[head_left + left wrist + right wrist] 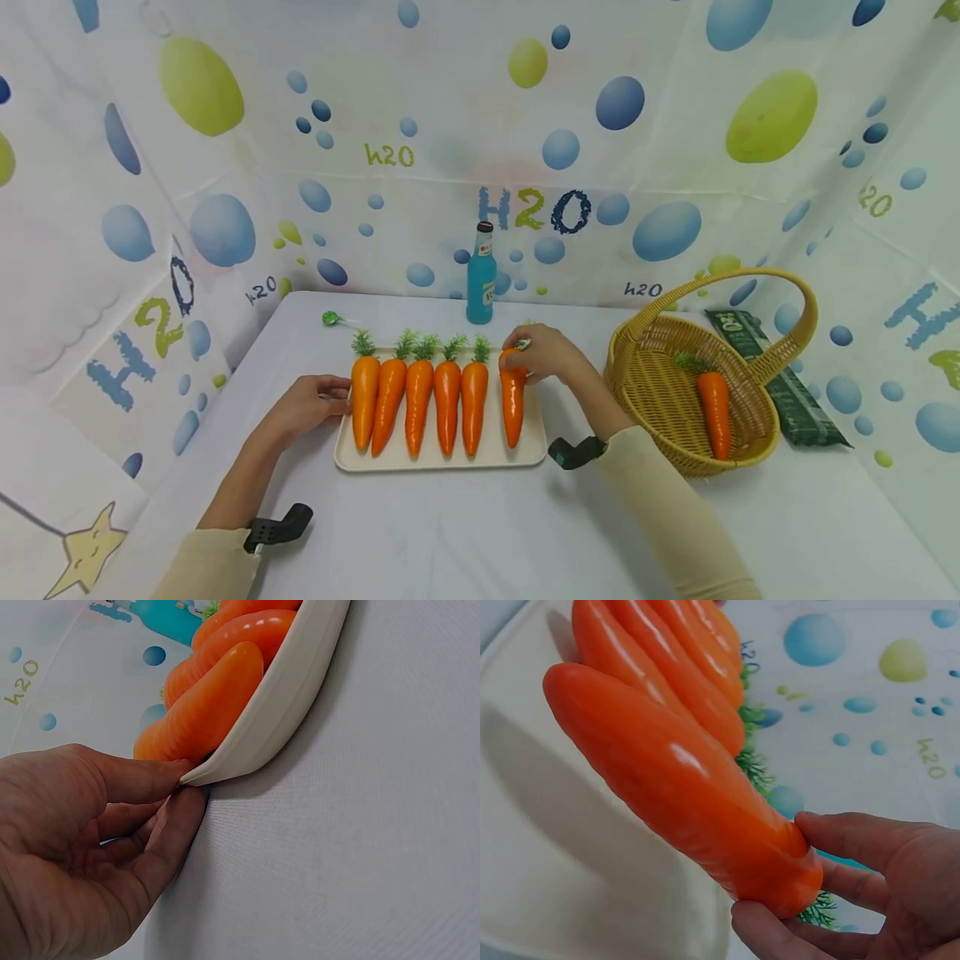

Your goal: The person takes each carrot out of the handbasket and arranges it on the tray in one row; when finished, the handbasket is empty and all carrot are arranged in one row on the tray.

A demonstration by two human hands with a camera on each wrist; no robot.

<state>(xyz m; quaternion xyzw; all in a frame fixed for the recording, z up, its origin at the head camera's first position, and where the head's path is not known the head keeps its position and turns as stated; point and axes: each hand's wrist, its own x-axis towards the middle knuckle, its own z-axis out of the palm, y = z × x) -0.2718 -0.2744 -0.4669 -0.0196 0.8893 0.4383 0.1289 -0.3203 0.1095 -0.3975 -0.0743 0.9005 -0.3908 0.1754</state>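
Note:
In the head view, several orange carrots [418, 408] with green tops lie side by side on a cream tray [480, 463]. My right hand [542, 353] grips another carrot [513, 408] by its thick leafy end, over the tray's right part. The right wrist view shows thumb and fingers round that carrot [682, 780], its shadow on the tray apart from it. At the tray's left edge, my left hand [309, 407] pinches the rim [225, 771], thumb above and fingers below, close beside the leftmost carrot [206, 709].
A yellow wicker basket [652, 400] with a tall handle stands on the right, one carrot [716, 417] inside. Behind it lies a dark green packet [798, 396]. A blue bottle [482, 279] stands behind the tray, and a green lollipop [331, 318] lies at the back left.

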